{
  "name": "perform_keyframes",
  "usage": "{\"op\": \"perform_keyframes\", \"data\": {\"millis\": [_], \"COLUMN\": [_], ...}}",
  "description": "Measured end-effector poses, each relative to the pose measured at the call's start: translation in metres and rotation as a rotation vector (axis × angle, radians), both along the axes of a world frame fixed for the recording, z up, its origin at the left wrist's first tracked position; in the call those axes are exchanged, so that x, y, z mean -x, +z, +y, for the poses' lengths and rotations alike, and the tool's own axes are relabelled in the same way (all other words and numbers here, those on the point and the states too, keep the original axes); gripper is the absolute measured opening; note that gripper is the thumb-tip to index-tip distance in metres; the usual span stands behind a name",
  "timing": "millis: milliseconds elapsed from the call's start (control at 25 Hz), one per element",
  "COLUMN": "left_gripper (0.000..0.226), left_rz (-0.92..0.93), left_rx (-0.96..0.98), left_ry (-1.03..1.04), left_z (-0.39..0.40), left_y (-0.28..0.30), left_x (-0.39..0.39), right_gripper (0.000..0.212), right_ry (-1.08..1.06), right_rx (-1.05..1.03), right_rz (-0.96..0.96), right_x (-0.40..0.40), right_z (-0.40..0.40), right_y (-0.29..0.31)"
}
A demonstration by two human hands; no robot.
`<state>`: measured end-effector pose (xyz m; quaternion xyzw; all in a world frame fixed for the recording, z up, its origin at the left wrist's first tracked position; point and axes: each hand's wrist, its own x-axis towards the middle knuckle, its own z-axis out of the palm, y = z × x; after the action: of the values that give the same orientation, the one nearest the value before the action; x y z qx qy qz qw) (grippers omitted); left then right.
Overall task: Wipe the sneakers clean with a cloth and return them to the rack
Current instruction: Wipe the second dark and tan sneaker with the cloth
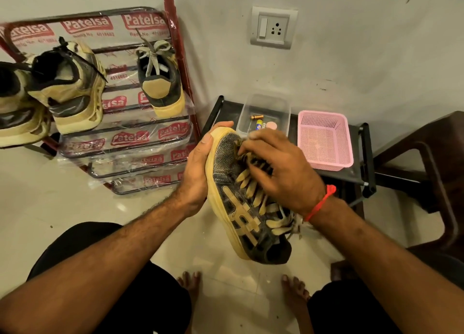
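**Mid-wipe on the toe of the held sneaker**

Your left hand [198,168] cups the sneaker [241,195] from its sole side, fingers wrapped round the toe rim and thumb along the yellowed edge; it looks like a brace, so the shoe does not swing while you rub. The shoe hangs in the air over the floor, toe up and away from you, heel down toward your knees. Your right hand [278,168] lies across the laces and toe box, fingers bent and pressing. A wisp of pale cloth [247,136] shows at the fingertips (most of it is hidden under the hand, so I cannot tell how the fingers grip it).

The rack [130,142] stands against the wall to your left, still in its clear wrapping. Its matching sneaker [160,80] sits heel-out on an upper bar, which suggests the slot beside it is where this one goes. Two bulkier shoes [67,87] sit further left.

The wrapping repeats "Patelsa" in white on red, with a partly legible number, "4018662".
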<state>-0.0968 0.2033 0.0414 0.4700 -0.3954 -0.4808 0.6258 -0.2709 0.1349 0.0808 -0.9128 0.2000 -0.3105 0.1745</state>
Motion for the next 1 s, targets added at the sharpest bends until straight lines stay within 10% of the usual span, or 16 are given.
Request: {"op": "perform_keyframes", "data": {"millis": [320, 1000], "left_gripper": [0.067, 0.047], "left_rz": [-0.082, -0.055], "left_rx": [0.032, -0.047], "left_ry": [-0.076, -0.023], "left_z": [0.002, 0.001], "left_y": [0.008, 0.006], "left_x": [0.01, 0.0], "right_gripper": [0.02, 0.025], "right_ry": [-0.335, 0.118], "right_rx": [-0.229, -0.085], "right_rz": [-0.164, -0.147], "right_x": [0.02, -0.007], "right_z": [-0.037, 0.018], "right_y": [0.006, 0.006]}}
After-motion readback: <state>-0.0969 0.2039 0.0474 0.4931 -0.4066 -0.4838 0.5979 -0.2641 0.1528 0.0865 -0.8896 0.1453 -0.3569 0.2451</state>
